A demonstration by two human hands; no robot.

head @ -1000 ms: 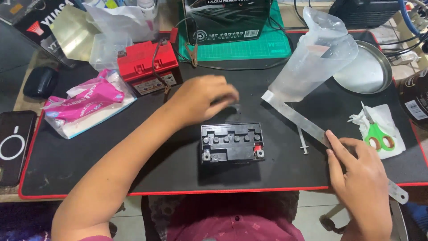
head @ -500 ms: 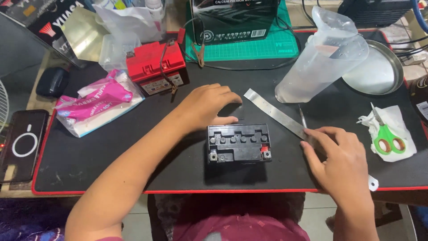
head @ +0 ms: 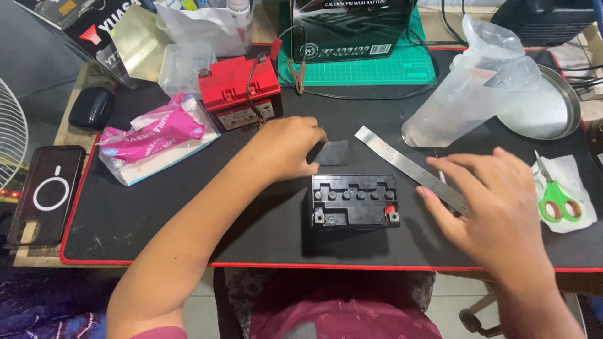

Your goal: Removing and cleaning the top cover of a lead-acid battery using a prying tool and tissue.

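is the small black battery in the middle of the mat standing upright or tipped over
Upright. The small black box-shaped battery sits flat on the black mat, its top with the row of round caps and two corner terminals facing the camera.

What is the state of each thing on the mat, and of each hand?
Small black battery: upright, free of both hands.
Left hand: fingertips on a small dark flat piece.
Right hand: open, fingers spread over the metal strip.
Green scissors: closed, lying on white paper.
Red battery: upright, untouched.
Clear plastic bag: standing, mouth open.
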